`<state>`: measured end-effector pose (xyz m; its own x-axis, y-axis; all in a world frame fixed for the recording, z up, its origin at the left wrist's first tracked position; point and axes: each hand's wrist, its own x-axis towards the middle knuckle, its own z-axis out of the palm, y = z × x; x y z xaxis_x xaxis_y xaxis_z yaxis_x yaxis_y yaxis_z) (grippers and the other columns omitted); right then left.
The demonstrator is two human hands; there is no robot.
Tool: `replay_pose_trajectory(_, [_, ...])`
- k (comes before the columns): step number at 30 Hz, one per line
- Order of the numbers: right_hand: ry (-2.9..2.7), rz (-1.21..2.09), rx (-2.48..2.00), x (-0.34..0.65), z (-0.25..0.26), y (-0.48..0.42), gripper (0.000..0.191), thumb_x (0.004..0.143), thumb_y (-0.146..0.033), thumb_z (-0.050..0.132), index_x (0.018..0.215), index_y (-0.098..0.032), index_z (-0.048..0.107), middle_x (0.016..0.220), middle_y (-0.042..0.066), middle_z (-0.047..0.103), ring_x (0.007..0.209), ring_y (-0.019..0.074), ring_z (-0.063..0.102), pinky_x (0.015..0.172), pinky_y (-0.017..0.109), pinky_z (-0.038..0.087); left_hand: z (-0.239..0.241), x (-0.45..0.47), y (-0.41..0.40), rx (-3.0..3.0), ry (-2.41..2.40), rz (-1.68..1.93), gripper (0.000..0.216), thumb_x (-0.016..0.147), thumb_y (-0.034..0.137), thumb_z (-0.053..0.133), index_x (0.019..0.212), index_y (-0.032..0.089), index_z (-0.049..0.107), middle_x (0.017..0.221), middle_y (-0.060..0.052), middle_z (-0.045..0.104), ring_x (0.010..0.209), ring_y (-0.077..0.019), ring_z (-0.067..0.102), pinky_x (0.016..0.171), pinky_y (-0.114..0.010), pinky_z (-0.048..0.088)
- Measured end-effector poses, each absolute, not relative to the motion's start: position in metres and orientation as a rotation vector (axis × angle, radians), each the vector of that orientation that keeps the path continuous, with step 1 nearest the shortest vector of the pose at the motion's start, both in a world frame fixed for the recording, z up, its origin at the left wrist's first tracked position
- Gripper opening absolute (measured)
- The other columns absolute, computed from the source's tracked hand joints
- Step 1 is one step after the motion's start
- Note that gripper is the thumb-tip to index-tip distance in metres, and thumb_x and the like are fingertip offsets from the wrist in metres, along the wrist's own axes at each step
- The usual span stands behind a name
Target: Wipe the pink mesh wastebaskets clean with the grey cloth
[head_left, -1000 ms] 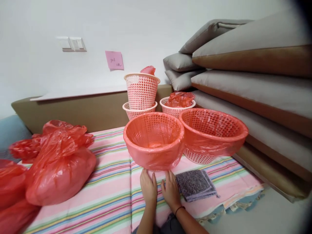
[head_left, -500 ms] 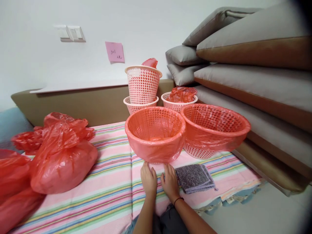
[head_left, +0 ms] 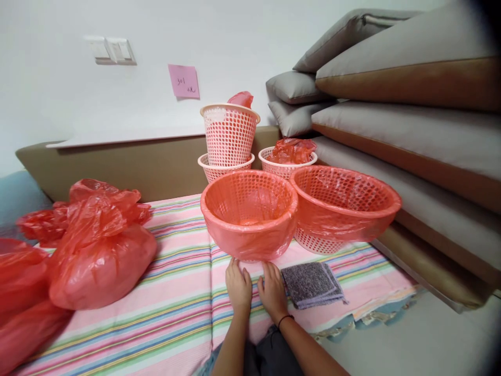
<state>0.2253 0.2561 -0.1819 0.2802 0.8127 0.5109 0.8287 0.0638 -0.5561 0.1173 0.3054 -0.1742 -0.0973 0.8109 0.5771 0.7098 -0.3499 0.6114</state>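
Observation:
My left hand (head_left: 238, 287) lies flat on the striped cloth (head_left: 172, 308), fingers stretched forward. Beside it my right hand (head_left: 272, 290) rests the same way, palm down and holding nothing. Just beyond the fingertips stands a round mesh basket (head_left: 250, 237) lined with a red plastic bag that is folded over its rim. Whether the fingertips touch its base I cannot tell. To its right is a second bag-lined basket (head_left: 344, 222), wider and close against the first. A folded dark grey cloth (head_left: 311, 284) lies right of my right hand.
Several filled red plastic bags (head_left: 104, 266) sit at the left. Behind the lined baskets are a tall white mesh basket (head_left: 230, 133) stacked in a lower one, and another white basket (head_left: 287, 169) holding red plastic. Large grey and brown cushions (head_left: 410, 125) are piled at the right.

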Motion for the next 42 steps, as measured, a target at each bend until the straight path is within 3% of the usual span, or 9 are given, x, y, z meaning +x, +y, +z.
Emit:
replay_pose_trajectory(18, [-1.532,-0.068,-1.731,0.2239,-0.1848,0.2581,0.054,0.086,-0.012,0.044,0.140,-0.010,0.055,0.135,0.017,0.062,0.131,0.0289,0.051,0.112,0.048,0.046,-0.1759,0.1160,0.3070,2.091,1.751,1.430,0.040,0.095,0.013,0.039,0.129,0.011,0.060,0.127,-0.018,0.064,0.118,-0.0306,0.061,0.101,-0.049,0.050])
replay_pose_trajectory(25, [-1.548,-0.076,-1.726,0.2239,-0.1837,0.2578,0.054,0.087,-0.011,0.044,0.139,-0.011,0.055,0.134,0.015,0.063,0.131,0.0273,0.051,0.112,0.047,0.045,-0.1717,0.1150,0.3036,2.147,1.753,1.397,0.030,0.092,0.010,0.042,0.112,0.014,0.064,0.109,-0.014,0.066,0.106,-0.0287,0.062,0.093,-0.046,0.052])
replay_pose_trajectory(31, [-1.552,-0.084,-1.742,0.2238,-0.1833,0.2580,0.053,0.087,-0.009,0.044,0.138,-0.010,0.057,0.135,0.015,0.063,0.130,0.0275,0.050,0.112,0.046,0.045,-0.1729,0.1147,0.3038,2.199,1.756,1.384,0.037,0.091,0.006,0.043,0.121,0.014,0.064,0.120,-0.015,0.064,0.112,-0.0284,0.060,0.097,-0.047,0.052])
replay_pose_trajectory(42, [-1.597,-0.096,-1.739,0.2249,-0.1820,0.2573,0.056,0.088,-0.009,0.043,0.142,-0.011,0.056,0.137,0.013,0.062,0.131,0.0271,0.049,0.114,0.045,0.044,-0.1727,0.1125,0.3043,2.264,1.789,1.318,0.039,0.091,0.005,0.044,0.119,0.016,0.068,0.125,-0.013,0.065,0.113,-0.0268,0.061,0.098,-0.044,0.053])
